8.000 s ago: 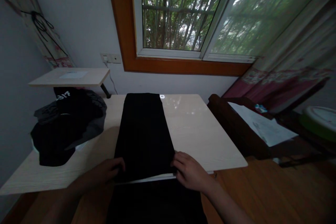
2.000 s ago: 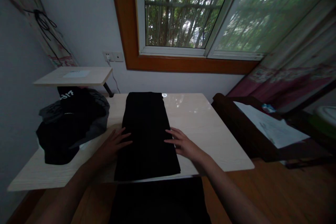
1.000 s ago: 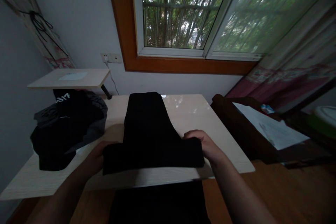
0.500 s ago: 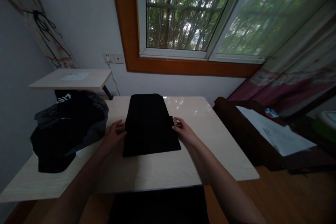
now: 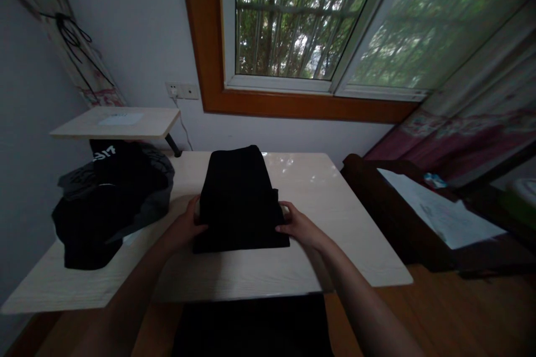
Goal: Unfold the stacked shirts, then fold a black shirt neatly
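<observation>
A folded black garment [image 5: 239, 201] lies flat on the pale wooden table [image 5: 343, 223] in front of me; its exact kind does not show. My left hand [image 5: 188, 224] grips its left edge, thumb on top and the other fingers at the side, partly hidden. On the opposite edge my right hand [image 5: 298, 224] pinches the cloth the same way, thumb over the top. A small flap of fabric sticks out just above my right fingers.
A heap of black and grey clothing [image 5: 113, 201] lies on the table at left, partly under a small raised shelf [image 5: 154, 128]. A dark wooden cabinet [image 5: 389, 217] with papers [image 5: 439, 212] stands at right. The window [image 5: 310, 22] is behind.
Both hands have moved down along the garment's sides toward me and now hold its edges nearer the front. The garment's front edge has shifted slightly toward me.
</observation>
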`<state>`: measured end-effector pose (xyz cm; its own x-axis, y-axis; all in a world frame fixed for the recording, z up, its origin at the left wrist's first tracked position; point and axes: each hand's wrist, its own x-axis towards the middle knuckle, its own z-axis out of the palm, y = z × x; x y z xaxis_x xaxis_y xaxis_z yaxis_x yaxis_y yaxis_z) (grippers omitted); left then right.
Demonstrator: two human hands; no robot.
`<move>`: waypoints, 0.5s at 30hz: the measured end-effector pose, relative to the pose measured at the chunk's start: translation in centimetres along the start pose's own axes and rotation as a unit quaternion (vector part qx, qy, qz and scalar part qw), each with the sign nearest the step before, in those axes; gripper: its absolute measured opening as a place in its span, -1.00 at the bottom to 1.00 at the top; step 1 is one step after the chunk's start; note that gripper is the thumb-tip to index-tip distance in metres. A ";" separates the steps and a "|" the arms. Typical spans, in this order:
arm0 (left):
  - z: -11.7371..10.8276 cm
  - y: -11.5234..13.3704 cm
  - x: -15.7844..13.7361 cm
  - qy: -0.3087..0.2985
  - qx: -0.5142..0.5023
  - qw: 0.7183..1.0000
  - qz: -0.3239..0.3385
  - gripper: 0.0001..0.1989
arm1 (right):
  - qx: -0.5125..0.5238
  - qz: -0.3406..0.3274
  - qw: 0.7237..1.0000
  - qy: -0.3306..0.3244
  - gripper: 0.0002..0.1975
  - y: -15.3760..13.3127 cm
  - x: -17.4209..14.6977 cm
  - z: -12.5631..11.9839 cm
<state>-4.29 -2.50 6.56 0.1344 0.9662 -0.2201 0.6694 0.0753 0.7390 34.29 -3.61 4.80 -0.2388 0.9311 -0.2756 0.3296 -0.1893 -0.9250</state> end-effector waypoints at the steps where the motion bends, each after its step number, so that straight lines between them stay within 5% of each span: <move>1: -0.1 0.0 -0.6 -0.016 -0.002 1.000 -0.005 0.02 | 0.005 0.017 0.999 -0.027 -0.20 -0.2 -0.7 0.0; 7: -0.6 -1.6 -5.3 -0.129 -0.049 0.990 -0.028 0.05 | -0.001 0.078 0.985 -0.152 -0.25 -0.2 -5.1 -0.2; 10: -0.5 -3.4 -5.5 -0.049 0.015 0.999 -0.016 -0.02 | -0.037 0.032 0.995 -0.090 -0.29 0.8 -5.2 -0.2; 15: -0.2 -4.4 -2.6 0.104 0.133 0.975 0.142 -0.17 | -0.118 -0.118 0.982 0.083 -0.27 1.2 -2.7 -0.1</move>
<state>-7.68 -5.33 4.01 0.2098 0.9698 0.1242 0.7959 -0.2432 0.5545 35.44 -6.34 4.49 -0.1875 0.9823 0.0047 0.4897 0.0977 -0.8664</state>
